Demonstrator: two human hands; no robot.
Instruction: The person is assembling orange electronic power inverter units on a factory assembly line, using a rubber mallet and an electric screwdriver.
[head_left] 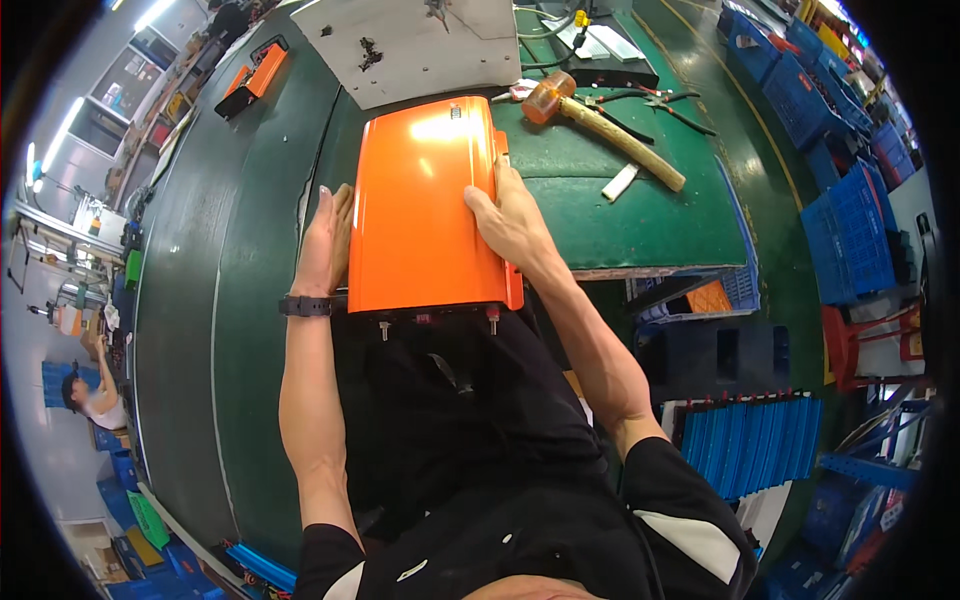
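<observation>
An orange box-shaped metal case lies in front of me, its near end reaching past the bench edge toward my lap. Two threaded metal studs stick out of that near end. My right hand grips the case's right side, thumb on the top face and fingers down along the flange. Along the left side stands my left hand, its fingers straight and flat against the wall or very close to it; the thumb points up. A dark band is on my left wrist.
A mallet with an amber head, pliers and a white piece lie on the green bench to the right. Beyond the case stands a pale metal box. Another orange case sits far left. Blue crates stand right.
</observation>
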